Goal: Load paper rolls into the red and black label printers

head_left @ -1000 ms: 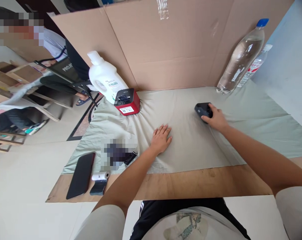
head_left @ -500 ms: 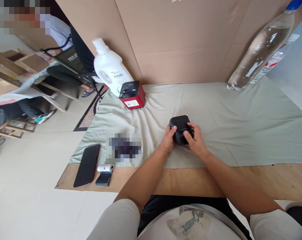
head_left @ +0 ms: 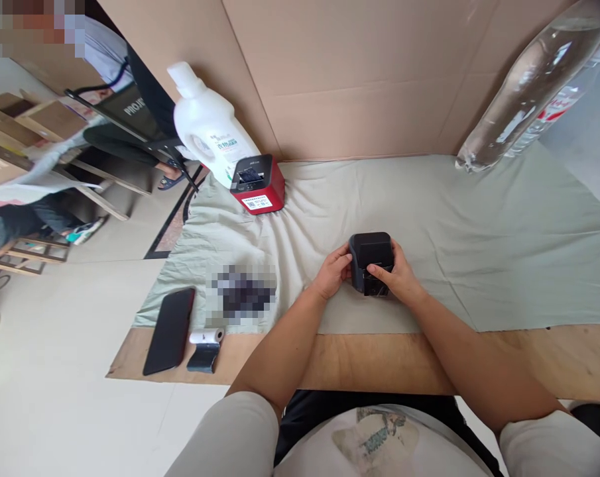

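A small black portable printer (head_left: pixel 372 250) sits between my two hands over the cloth, its rounded top facing up. On its left side, my left hand (head_left: pixel 335 271) is closed around the edge. My right hand (head_left: pixel 400 275) grips the right side, with its thumb lying across the front. A dark glossy strip (head_left: pixel 376 286) shows at the printer's front, below that thumb. Near the table's front-left edge lies a white paper roll (head_left: pixel 206 336) with a dark strip (head_left: pixel 203 358) unrolled from it.
A dark phone (head_left: pixel 169 331) lies left of the roll, beside a blurred-out patch. Behind stand a red and black box-shaped device (head_left: pixel 258 185) and a white detergent bottle (head_left: pixel 215 126). Clear bottles (head_left: pixel 523 93) lean at right against a cardboard wall (head_left: pixel 369 79). A person sits at far left.
The printer has shifted slightly right and turned, so its front strip shows more. My right hand has moved from its top to its right side. The camera view has shifted a little.
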`<state>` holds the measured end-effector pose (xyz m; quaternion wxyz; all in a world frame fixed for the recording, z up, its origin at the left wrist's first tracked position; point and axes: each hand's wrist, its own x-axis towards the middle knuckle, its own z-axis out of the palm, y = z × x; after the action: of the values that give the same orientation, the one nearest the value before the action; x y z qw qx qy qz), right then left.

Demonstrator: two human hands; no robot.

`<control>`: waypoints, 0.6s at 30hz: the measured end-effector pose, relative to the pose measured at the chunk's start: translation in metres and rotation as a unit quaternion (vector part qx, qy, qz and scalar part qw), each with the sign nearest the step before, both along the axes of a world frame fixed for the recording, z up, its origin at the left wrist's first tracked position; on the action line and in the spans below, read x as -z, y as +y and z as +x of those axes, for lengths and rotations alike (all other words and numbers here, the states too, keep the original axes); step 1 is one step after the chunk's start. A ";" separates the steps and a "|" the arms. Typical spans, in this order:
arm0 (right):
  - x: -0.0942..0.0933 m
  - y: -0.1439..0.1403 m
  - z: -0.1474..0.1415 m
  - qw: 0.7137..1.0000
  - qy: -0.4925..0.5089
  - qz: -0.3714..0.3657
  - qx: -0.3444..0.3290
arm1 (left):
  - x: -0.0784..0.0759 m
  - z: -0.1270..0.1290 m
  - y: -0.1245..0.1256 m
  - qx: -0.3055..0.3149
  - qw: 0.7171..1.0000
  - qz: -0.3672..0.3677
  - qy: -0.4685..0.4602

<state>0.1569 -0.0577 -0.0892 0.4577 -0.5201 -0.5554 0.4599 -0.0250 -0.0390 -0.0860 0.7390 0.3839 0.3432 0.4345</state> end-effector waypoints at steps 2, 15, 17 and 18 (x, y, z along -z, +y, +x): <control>0.000 0.000 0.001 1.000 -0.005 -0.001 -0.001 | 0.002 -0.003 0.002 0.015 1.000 0.004 0.024; 0.002 -0.001 0.004 0.999 -0.002 -0.001 -0.033 | 0.003 -0.001 0.002 0.010 0.998 0.024 0.058; 0.002 0.000 0.006 0.998 0.028 -0.005 -0.062 | 0.002 -0.001 0.002 0.000 0.998 0.017 0.067; 0.002 0.000 0.006 0.996 0.047 -0.010 -0.075 | 0.002 -0.001 0.003 -0.005 0.997 0.014 0.071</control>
<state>0.1632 -0.0578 -0.0913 0.4425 -0.4589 -0.5663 0.5225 -0.0261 -0.0363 -0.0880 0.7051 0.4224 0.3910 0.4142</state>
